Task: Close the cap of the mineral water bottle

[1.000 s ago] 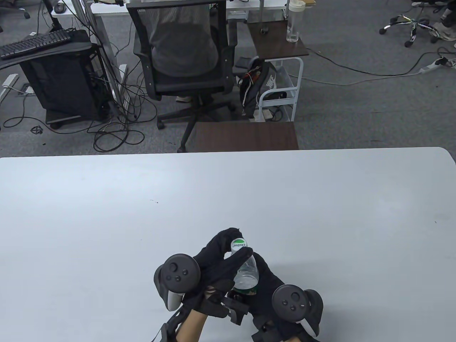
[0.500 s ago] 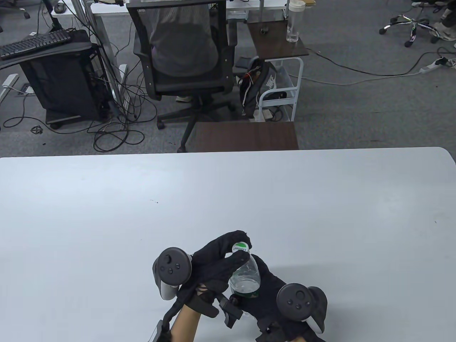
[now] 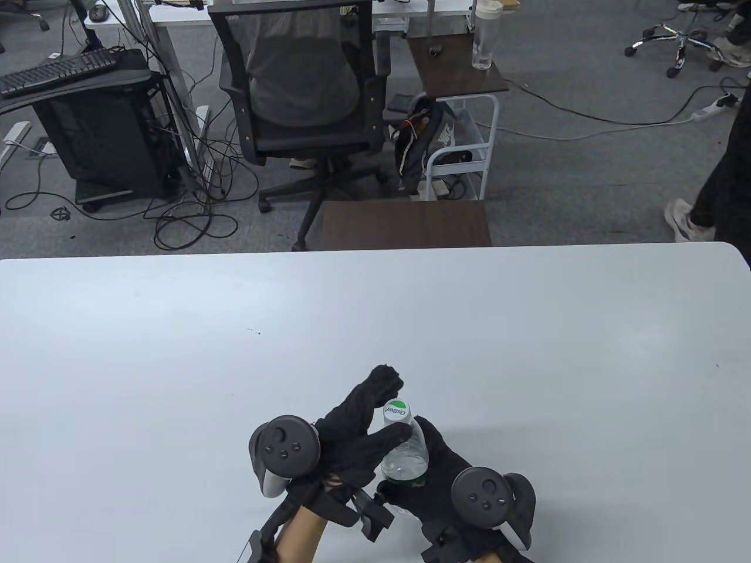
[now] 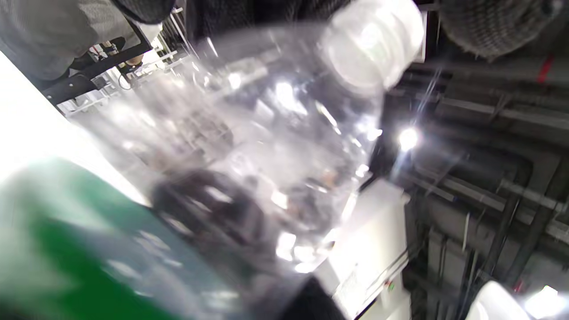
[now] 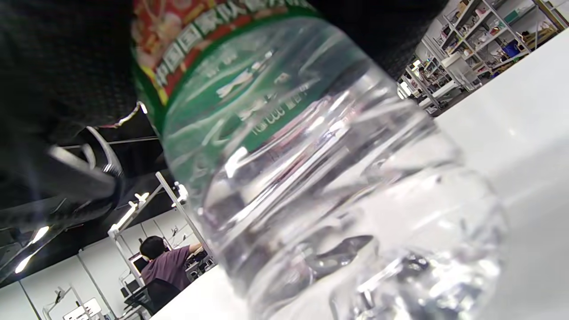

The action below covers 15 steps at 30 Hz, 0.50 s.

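Observation:
A clear mineral water bottle (image 3: 406, 454) with a green label stands at the table's near edge, tilted slightly away. Its white cap (image 3: 397, 410) with a green logo sits on the neck. My right hand (image 3: 413, 495) grips the bottle around the label; the label fills the right wrist view (image 5: 213, 84). My left hand (image 3: 394, 406) is spread around the cap: the index finger (image 3: 385, 378) is lifted behind it and the thumb (image 3: 392, 437) lies against the neck. In the left wrist view the cap (image 4: 373, 44) shows with a gap to the fingertip (image 4: 489, 26).
The white table (image 3: 528, 328) stretches bare ahead and to both sides. Beyond its far edge stand a brown side table (image 3: 405, 223) and an office chair (image 3: 299, 88). A person's leg (image 3: 719, 187) is at the far right.
My left index finger has lifted off the cap and moved back. The cap's logo has turned. A person's leg has come in at the far right.

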### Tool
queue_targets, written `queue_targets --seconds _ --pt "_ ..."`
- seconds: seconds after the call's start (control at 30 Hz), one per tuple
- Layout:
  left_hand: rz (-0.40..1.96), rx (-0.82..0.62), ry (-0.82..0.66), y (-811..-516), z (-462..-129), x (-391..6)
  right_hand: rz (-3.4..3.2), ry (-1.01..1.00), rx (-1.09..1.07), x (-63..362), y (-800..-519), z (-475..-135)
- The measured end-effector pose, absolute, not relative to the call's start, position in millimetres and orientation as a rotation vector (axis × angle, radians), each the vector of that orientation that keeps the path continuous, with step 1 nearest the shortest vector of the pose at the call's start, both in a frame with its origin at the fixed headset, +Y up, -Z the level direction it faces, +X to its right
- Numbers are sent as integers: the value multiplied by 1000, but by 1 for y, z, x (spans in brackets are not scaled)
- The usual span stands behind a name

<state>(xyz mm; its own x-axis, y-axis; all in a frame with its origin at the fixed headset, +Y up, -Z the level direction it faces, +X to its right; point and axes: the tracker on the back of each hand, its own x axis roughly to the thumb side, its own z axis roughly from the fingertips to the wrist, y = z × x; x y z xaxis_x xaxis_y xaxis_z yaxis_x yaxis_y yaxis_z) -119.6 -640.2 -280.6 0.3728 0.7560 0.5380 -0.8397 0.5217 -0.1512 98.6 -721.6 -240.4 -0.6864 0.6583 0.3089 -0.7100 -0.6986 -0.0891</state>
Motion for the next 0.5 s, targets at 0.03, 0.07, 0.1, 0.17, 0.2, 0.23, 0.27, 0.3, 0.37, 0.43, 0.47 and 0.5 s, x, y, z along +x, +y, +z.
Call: queue_targets --seconds 0.03,0.07,0.1,0.17,0.2,0.23,0.27,0.3,0.37,0.43,0.47,0.5 --pt "979 167 -584 -641 -281 -126 2330 -257 315 100 -722 -241" --pt "901 182 -555 -642 -282 -135 2333 -251 313 101 -722 -242" --pt "820 186 -523 -644 -281 -145 2330 -253 304 102 -722 -243" --pt "670 183 -467 -650 -281 -162 2327 -220 307 99 -722 -244" --pt "597 180 -440 -655 -281 -170 2342 -205 317 97 -724 -244" --pt "522 174 -415 -659 -282 -179 2354 -204 301 93 -724 -244" --pt "447 157 -384 -665 -283 -189 2355 -181 283 88 -724 -245" --pt "398 185 -339 -672 -283 -200 2366 -146 271 82 -723 -246" --pt "373 224 -294 -682 -285 -213 2403 -109 227 73 -721 -250" --pt "401 195 -286 -690 -287 -222 2437 -46 186 64 -720 -255" --pt "442 190 -314 -692 -288 -225 2443 -25 158 60 -721 -257" --pt "487 191 -308 -693 -288 -226 2443 -3 138 55 -722 -259"
